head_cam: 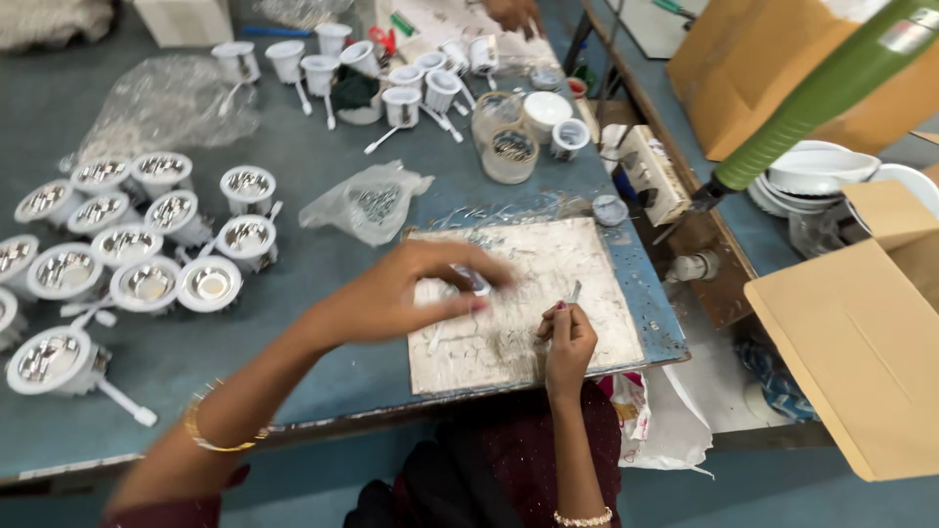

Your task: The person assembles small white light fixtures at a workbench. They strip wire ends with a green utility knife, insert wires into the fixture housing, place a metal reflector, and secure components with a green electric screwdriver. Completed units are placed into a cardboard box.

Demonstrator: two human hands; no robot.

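Gold bangles are circling both my wrists as I am leaning over the worn white board [587, 293]. My left hand [401, 293] is pinching a small white part [473, 281] above it, while my right hand [567, 342] is gripping a thin metal piece [574, 291] upright. Silver-lined downlight housings [147, 244] are sitting well to the left.

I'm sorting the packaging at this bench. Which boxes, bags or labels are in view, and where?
Cardboard box: right edge, brown, flap open.
Second cardboard box: top right, brown.
Clear plastic bag: on the blue table, above the board, small metal parts inside.
Crumpled clear bag: upper left.
Label: pale strip on the green tool.
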